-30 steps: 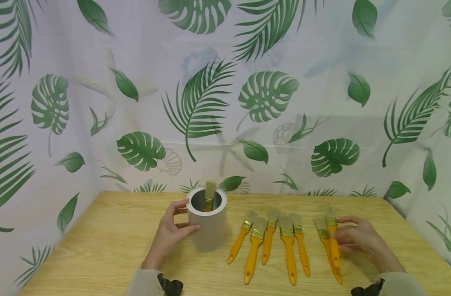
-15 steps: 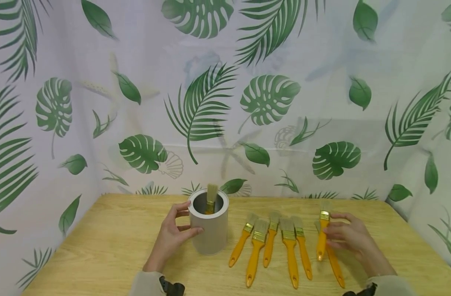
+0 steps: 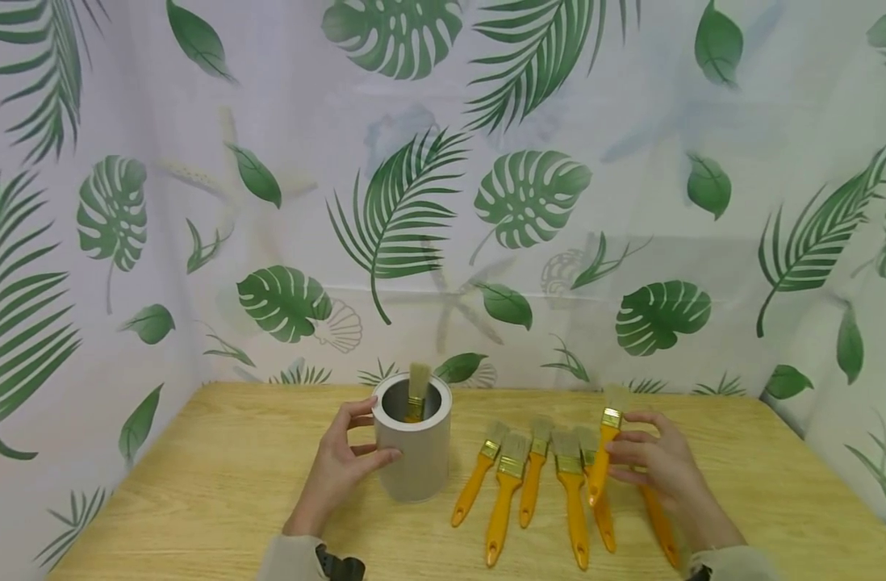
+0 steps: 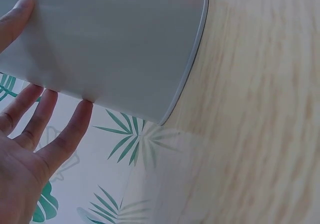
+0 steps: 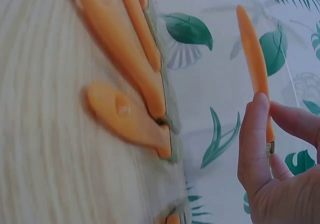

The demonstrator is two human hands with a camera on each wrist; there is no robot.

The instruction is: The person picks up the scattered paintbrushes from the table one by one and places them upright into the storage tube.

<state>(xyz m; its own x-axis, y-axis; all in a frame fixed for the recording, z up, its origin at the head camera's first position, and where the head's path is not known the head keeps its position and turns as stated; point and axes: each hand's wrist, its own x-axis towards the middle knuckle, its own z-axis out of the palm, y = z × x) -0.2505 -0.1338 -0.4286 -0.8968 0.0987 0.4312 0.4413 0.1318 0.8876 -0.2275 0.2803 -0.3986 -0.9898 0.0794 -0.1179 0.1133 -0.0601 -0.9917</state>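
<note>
My left hand (image 3: 339,461) holds a light grey metal can (image 3: 414,464), thumb on its near side and fingers along its left side and rim. The can stands upright on the table. One paintbrush (image 3: 418,382) stands inside it, bristles up; its handle is mostly hidden. My right hand (image 3: 662,461) pinches another paintbrush (image 3: 603,461) by its orange handle. This brush is raised above the table, bristles up, as the right wrist view also shows its handle (image 5: 253,54) held between thumb and fingers. Beneath the right hand lies a further paintbrush (image 3: 659,524), partly covered.
Several orange-handled paintbrushes lie in a row right of the can, among them a wide one (image 3: 503,508) and another wide one (image 3: 577,516). The wooden table (image 3: 218,476) meets a leaf-patterned cloth (image 3: 443,323) at the back and sides.
My right hand has lifted the paintbrush off the one beside it and carried it leftward, now over the rightmost brush of the row. The left hand and can stay in place.
</note>
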